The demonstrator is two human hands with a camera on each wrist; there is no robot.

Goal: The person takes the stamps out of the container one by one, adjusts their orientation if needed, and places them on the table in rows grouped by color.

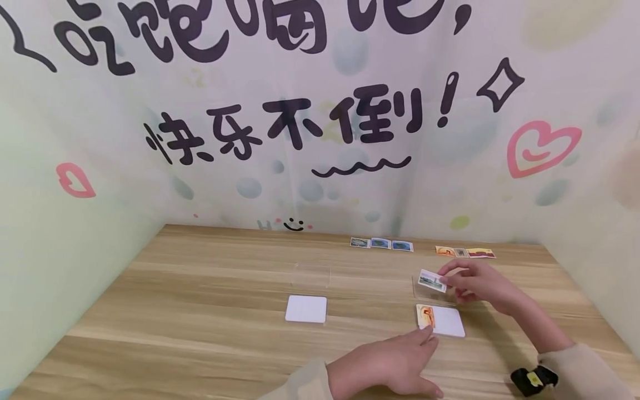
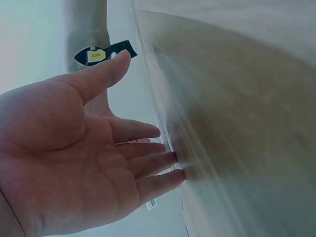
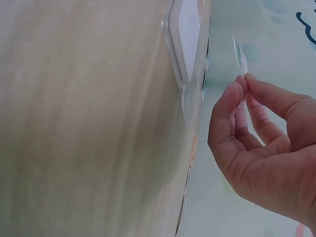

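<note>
Thumb and fingertips of the right hand (image 1: 477, 284) are pinching a small landscape stamp (image 1: 431, 281) by its edge, the stamp hovering over a clear sheet (image 1: 433, 298). The left hand (image 1: 395, 361) is stretching its fingers out nearly straight, fingertips resting at the near edge of a white card (image 1: 450, 321), where an orange stamp (image 1: 426, 316) is covering the left end. Farther left, a second white card (image 1: 306, 309) is lying in front of another clear sheet (image 1: 311, 276). Toward the back of the wooden table (image 1: 200, 289), three bluish stamps (image 1: 381, 243) and, to their right, a row of warm-toned stamps (image 1: 465, 252) are lining up before a wall (image 1: 240, 189) bearing black lettering.
</note>
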